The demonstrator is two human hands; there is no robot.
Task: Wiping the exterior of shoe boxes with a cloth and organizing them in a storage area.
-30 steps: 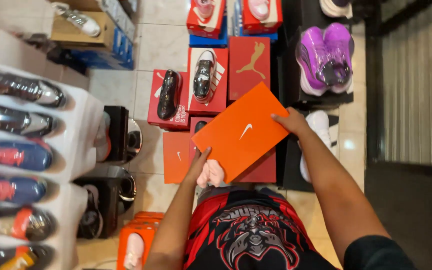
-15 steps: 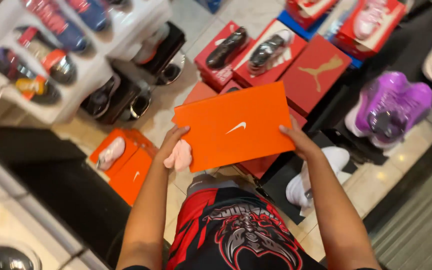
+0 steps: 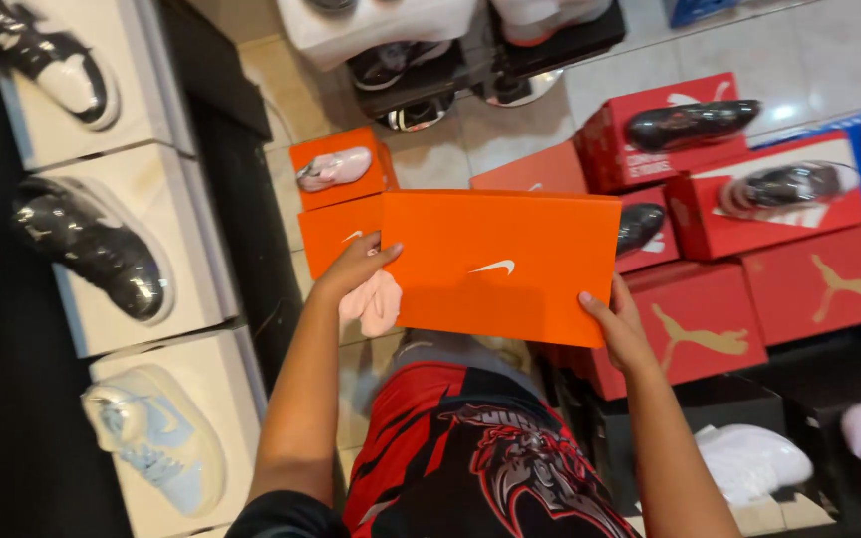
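While both hands carry it above the floor, the orange box lid [image 3: 500,264] sits level in front of the person's waist, over the red shorts [image 3: 450,448]. From the head camera, the left hand [image 3: 356,267] pinches the lid's left edge, thumb on top and fingers clamped beneath; the right hand [image 3: 618,327] grips the lower right corner the same way. To hold it well, I judge both grips should stay even so the flat panel does not tip or flex. Its long axis runs left to right across the view, broad face up toward the camera. Below it lie a pink shoe [image 3: 376,302], smaller orange boxes [image 3: 339,231] and red shoe boxes [image 3: 809,289].
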